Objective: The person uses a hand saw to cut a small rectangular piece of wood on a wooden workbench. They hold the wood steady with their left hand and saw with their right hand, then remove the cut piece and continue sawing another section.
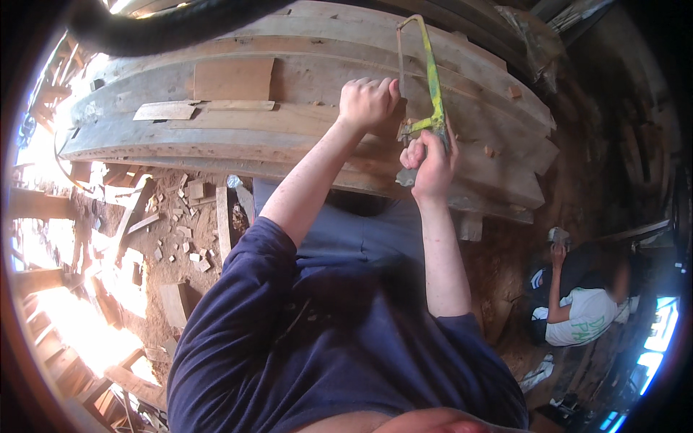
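Note:
My right hand (434, 169) is wrapped round the handle of a hacksaw (433, 81) with a worn yellow-green frame. The saw points away from me over a stack of wide wooden planks (289, 133), its thin blade on the left side of the frame. Just left of the blade, my left hand (367, 103) rests low over the planks with its fingers curled in. Whatever it grips, if anything, is hidden beneath the fingers. A small pale grey piece (406, 177) shows beside my right hand.
A flat brown board (232, 79) and thin wood strips (166, 111) lie on the planks. Wood offcuts (189, 232) litter the dirt floor at left. At the lower right, another person (583, 314) in a white shirt is low to the ground. A dark curved shape (166, 32) crosses the top left.

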`<state>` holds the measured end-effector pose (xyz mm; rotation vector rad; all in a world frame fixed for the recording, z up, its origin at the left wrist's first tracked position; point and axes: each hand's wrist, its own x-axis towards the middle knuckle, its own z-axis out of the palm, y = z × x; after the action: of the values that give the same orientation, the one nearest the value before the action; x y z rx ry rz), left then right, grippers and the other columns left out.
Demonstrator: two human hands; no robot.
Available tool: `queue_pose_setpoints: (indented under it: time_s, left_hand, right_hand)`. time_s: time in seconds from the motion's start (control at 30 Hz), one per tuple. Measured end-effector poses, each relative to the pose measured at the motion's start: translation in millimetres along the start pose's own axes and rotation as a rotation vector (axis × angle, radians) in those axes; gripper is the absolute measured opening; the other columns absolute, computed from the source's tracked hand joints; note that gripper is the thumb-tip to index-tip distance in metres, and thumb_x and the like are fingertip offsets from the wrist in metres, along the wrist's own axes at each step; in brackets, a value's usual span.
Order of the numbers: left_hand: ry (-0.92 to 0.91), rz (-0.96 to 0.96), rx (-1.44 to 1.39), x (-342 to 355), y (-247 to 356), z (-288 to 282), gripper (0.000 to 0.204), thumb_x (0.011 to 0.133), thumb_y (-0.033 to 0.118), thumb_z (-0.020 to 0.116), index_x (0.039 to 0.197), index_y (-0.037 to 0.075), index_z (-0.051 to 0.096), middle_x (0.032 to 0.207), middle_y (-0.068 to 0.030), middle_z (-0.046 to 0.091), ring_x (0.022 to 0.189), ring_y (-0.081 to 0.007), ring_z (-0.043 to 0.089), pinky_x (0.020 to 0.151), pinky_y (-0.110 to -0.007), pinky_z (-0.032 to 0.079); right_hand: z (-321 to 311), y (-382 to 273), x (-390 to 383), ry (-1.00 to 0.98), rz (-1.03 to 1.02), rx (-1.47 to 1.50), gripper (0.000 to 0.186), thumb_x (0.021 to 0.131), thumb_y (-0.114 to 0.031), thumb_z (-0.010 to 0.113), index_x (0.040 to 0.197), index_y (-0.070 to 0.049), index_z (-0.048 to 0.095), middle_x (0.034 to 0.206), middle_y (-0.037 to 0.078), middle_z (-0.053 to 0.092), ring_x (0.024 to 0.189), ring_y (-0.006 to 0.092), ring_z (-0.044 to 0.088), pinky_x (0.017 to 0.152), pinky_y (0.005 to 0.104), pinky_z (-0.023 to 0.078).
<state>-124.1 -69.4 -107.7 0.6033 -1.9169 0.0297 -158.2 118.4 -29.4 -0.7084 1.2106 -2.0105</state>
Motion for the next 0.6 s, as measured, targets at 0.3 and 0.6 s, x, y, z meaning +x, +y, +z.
queue_pose_setpoints:
  time_s: [0.3, 0.6]
  left_hand:
    - [0.008, 0.001, 0.029, 3.8, -1.3, -3.8, 0.038, 0.104, 0.027, 0.062, 0.068, 0.017, 0.056, 0.058, -0.0018, 0.063, 0.052, -0.0255, 0.064, 0.051, -0.041, 0.051]
    - [-0.028, -0.005, 0.079, 4.1, -6.6, 1.4, 0.039, 0.104, 0.032, 0.061, 0.067, 0.019, 0.060, 0.055, -0.0017, 0.065, 0.047, -0.0247, 0.065, 0.048, -0.041, 0.052]
  right_hand:
    - [11.5, -4.5, 5.4, 0.032, -0.029, -0.095, 0.065, 0.098, 0.000, 0.049, 0.163, -0.001, 0.045, 0.067, 0.000, 0.046, 0.052, 0.0071, 0.044, 0.050, 0.0275, 0.042]
    - [9.0, -12.1, 15.4, 0.047, 0.034, -0.032, 0.065, 0.098, -0.001, 0.051, 0.163, -0.005, 0.045, 0.065, 0.000, 0.044, 0.053, 0.0100, 0.044, 0.049, 0.0290, 0.040]
